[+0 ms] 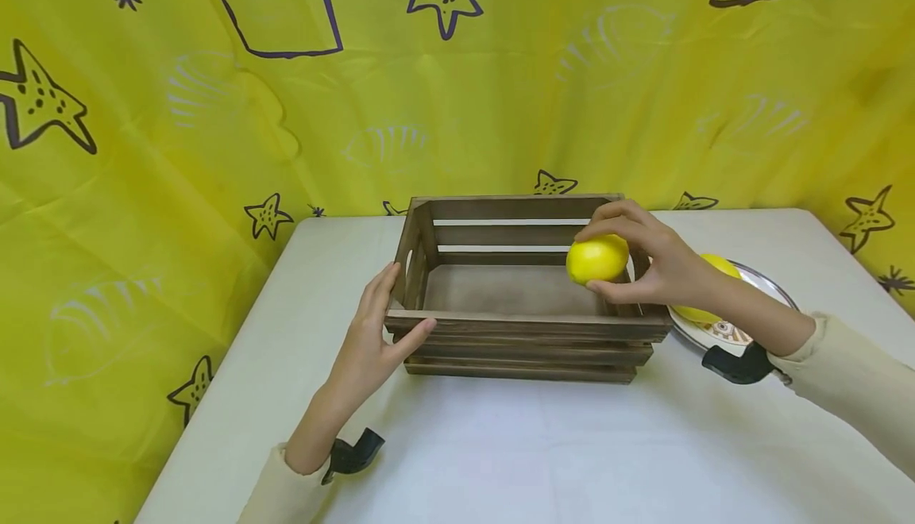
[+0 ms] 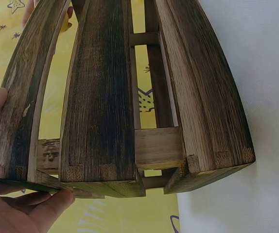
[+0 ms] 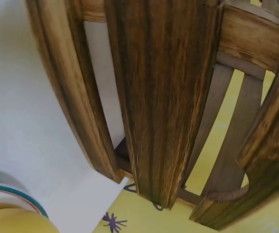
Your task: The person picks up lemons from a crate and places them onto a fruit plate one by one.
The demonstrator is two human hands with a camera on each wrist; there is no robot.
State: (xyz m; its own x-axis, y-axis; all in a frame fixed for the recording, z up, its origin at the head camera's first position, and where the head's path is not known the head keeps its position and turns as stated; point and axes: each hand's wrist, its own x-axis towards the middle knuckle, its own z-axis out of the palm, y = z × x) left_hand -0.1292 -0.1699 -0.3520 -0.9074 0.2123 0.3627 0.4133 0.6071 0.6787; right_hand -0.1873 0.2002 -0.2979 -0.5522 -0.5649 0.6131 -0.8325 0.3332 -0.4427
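A brown slatted wooden crate point(image 1: 529, 333) stands on the white table, with its bare floor in sight. At its front left corner my left hand point(image 1: 368, 341) holds on, the thumb over the front top slat and the fingers along the left end. The left wrist view shows these fingers point(image 2: 47, 208) against the crate's corner. My right hand point(image 1: 654, 258) grips a yellow lemon point(image 1: 596, 260) between thumb and fingers, over the right part of the crate. The right wrist view shows the crate's slats point(image 3: 164, 97) but neither that hand nor its lemon.
Right of the crate, a patterned plate point(image 1: 768, 282) with a silvery rim bears more yellow fruit point(image 1: 720, 263), partly covered by my right forearm. A yellow curtain point(image 1: 500, 111) with drawn stars hangs behind and left of the white table point(image 1: 486, 445).
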